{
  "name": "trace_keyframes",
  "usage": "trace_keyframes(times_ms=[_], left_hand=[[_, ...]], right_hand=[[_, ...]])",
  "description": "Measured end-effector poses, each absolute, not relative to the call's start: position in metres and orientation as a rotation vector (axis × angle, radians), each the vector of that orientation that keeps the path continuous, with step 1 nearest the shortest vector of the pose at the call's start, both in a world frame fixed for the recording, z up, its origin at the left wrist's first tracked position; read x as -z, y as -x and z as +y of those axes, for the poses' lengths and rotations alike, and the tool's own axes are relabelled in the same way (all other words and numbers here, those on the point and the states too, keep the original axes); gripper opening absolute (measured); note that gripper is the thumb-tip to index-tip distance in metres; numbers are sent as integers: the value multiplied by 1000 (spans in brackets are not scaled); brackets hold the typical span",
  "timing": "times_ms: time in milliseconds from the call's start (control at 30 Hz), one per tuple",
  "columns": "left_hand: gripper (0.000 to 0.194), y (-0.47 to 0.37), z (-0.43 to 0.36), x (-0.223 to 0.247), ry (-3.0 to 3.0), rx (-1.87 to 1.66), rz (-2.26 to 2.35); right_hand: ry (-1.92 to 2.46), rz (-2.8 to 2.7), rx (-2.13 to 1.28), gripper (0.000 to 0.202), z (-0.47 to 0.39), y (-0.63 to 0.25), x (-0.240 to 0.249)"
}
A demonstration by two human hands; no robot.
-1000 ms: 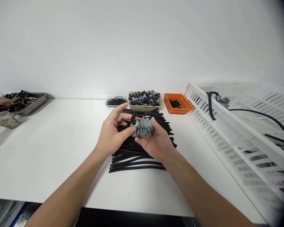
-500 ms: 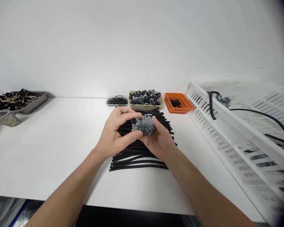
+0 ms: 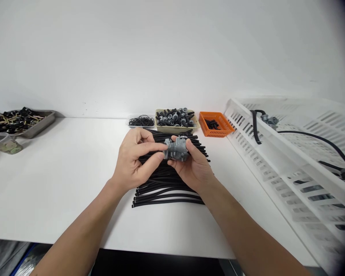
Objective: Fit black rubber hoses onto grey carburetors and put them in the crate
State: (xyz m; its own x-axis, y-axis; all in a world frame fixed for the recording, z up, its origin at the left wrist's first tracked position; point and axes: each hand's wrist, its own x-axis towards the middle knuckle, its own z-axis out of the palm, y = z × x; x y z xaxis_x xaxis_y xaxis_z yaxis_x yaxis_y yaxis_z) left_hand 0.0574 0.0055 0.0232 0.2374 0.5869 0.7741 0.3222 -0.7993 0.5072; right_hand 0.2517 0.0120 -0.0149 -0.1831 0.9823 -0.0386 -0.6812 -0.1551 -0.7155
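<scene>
White wall rises behind a white counter (image 3: pixel 60 172), and both hands meet above a flat pile of black rubber hoses (image 3: pixel 166 184) lying in the middle of it. A small grey metal valve body (image 3: pixel 176 148) is held in the air over the far half of that pile. The right hand (image 3: pixel 194 166) cups it from below and the right, thumb laid over its top, fingers closed around it. The left hand (image 3: pixel 133 159) comes in from the left with index finger and thumb pinched against the left end of the valve body; what sits between those fingertips cannot be made out.

Against the wall behind the hoses stand three containers in a row: a clear tray of black rings (image 3: pixel 141 122), a beige bin of dark fittings (image 3: pixel 176 118) and an orange basket (image 3: pixel 215 124) with a few black pieces inside. A large white slatted crate (image 3: pixel 299 161) fills the right side, with a finished valve and black hose (image 3: pixel 261 122) draped over its rim. At far left a metal tray (image 3: pixel 23 122) holds black and brass parts
</scene>
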Motion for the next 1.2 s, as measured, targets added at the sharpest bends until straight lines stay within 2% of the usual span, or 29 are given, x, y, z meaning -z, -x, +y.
trace_keyframes(times_ms=[100,400,567,833,1033,1200], left_hand=[[20,-57,5,-22,-2136,-1563,859],[7,-63,3,-23,-1726,-1470,952],[19,-64,3,-30,-1530,-1363,1089],[30,-58,4,-31,-1587,-1253,1194],[18,-56,6,-32,-1607,-1258,1157],[18,-50,10,-33,-1695,-1281,1173]], right_hand=[[614,-681,-1633,38,13,-252,15],[624,-713,-1599,40,12,-252,14],[615,-733,-1589,36,14,-253,15],[623,-738,-1584,34,14,-254,16],[612,-704,-1602,36,16,-256,14],[642,-688,-1616,34,15,-256,12]])
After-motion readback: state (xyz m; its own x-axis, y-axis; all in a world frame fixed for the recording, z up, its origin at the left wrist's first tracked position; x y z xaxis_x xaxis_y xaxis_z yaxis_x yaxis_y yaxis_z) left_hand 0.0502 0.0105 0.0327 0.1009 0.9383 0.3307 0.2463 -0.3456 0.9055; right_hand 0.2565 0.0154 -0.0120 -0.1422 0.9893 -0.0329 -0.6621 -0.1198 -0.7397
